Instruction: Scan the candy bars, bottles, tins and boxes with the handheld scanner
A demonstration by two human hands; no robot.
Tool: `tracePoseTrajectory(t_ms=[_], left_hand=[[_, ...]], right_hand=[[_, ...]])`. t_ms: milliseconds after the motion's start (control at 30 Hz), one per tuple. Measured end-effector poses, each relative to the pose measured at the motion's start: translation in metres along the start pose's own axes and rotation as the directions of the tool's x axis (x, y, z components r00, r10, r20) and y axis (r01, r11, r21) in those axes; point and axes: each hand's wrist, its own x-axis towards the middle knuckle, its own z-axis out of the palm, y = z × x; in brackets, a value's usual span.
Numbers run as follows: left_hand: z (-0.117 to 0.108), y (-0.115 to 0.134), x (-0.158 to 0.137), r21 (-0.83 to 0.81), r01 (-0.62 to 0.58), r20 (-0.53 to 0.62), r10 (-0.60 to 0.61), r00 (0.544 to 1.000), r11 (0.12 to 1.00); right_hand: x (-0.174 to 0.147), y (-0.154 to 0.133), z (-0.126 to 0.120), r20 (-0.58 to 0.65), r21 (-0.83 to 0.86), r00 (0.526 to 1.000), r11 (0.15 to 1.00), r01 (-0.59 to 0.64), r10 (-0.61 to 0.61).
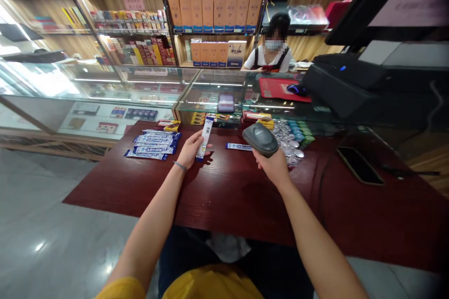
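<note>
Nearest to me, my two bare forearms reach out over the near edge of the dark red wood-grain desk (217,201). My right hand (271,166) is closed around the handle of a grey handheld barcode scanner (260,139), its rounded head tipped toward my left. My left hand (189,149) is clamped, thumb against fingers, on a long narrow white-and-blue stick packet (205,138), which I hold upright above the middle of the desk, just beside the scanner's head but not touching it. I judge that I am in the scanning step: the packet is presented and the reader is aimed at it. The next move calls for lining the printed code on the packet's face squarely with the scanner window, keeping the packet flat and steady, though I cannot tell from here where the code sits. Just past my hands, one more blue-and-white stick packet (239,146) lies flat on the desk between them. Toward the far left corner lies a loose pile of similar blue-and-white packets (154,145). Toward the far edge on the right sits a heap of small silver foil-wrapped pieces (289,142), and a black smartphone (359,165) lies face up near the right edge. Beyond the desk stands a glass display counter (168,88), where another person in a white top (271,53) sits.
</note>
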Motion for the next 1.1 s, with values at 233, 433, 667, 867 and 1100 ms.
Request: tracePoseTrajectory(t_ms=[233,433,667,867,1100], left_hand=[[0.036,-0.025,-0.005,0.656,-0.588,0.450,0.379,0.808,0.474],[0.076,-0.041,0.005,0.739,-0.665,0.620,0.276,0.734,0.108],[0.105,-0.057,0.026,0.727,-0.677,0.629,0.284,0.723,0.113],[0.113,-0.062,0.042,0.734,-0.675,0.641,0.255,0.724,0.072],[0.119,-0.067,0.057,0.797,-0.599,0.560,0.273,0.782,0.081]], right_hand=[[0.005,-0.013,-0.024,-0.194,0.232,0.980,0.973,-0.004,0.051],[0.009,-0.009,-0.031,-0.252,0.268,0.966,0.963,0.017,0.053],[0.014,-0.002,-0.036,-0.312,0.298,0.942,0.954,-0.024,0.122],[0.014,-0.002,-0.038,-0.323,0.336,0.936,0.942,-0.027,0.142],[0.013,-0.002,-0.037,-0.307,0.321,0.940,0.946,-0.041,0.145]])
